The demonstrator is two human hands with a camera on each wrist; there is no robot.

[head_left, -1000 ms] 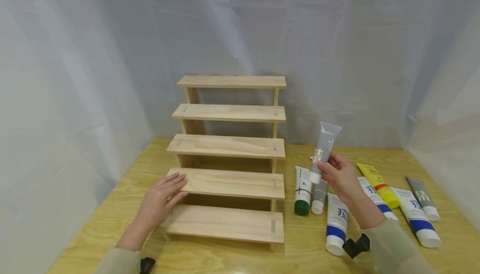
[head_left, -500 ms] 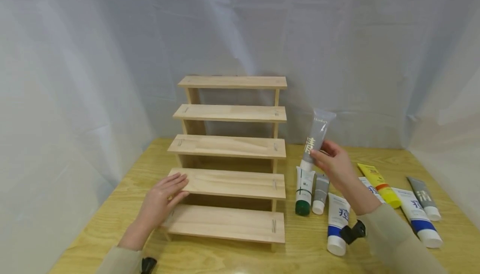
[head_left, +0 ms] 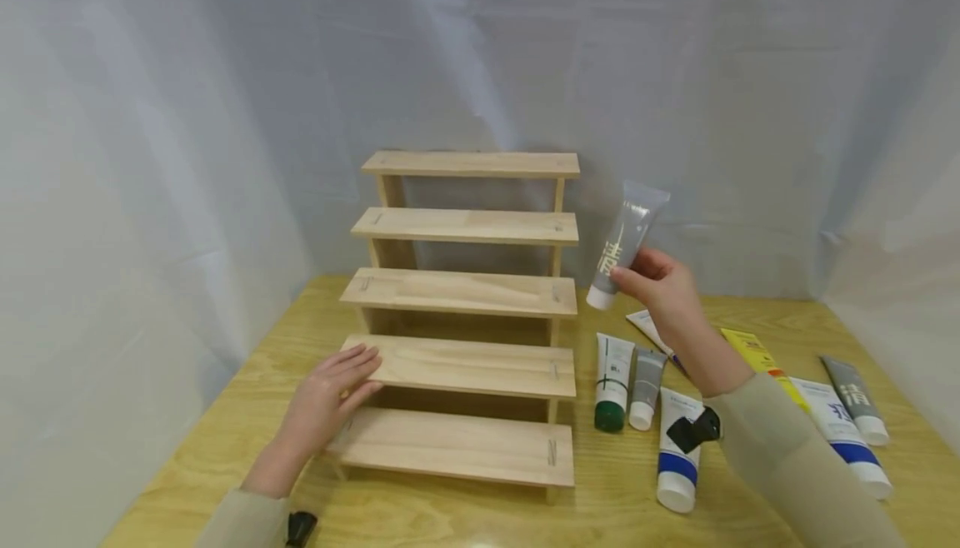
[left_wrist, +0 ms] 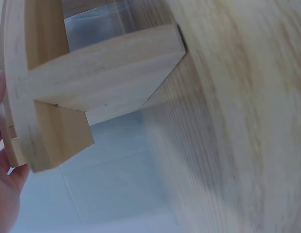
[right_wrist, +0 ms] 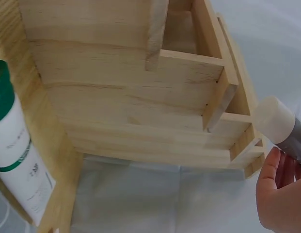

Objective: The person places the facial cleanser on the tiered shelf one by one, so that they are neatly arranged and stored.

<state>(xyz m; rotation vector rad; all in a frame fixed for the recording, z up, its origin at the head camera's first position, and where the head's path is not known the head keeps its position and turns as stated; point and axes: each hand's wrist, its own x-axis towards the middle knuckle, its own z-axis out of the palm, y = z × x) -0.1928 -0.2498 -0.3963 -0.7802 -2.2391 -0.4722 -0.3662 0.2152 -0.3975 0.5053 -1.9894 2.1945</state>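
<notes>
Within the last half second the gray tube (head_left: 633,227), pinched in the right hand (head_left: 667,290), has risen and moved slightly left, right of the frame's center. Its white cap (head_left: 599,296) now shows clear of the green-capped tube (head_left: 613,373), so it appears lifted past those on the surface (head_left: 266,356), beside the wooden stand (head_left: 457,291). At lower left, the left hand (head_left: 326,402) holds the second-lowest shelf (head_left: 465,367), probably steadying it.
</notes>
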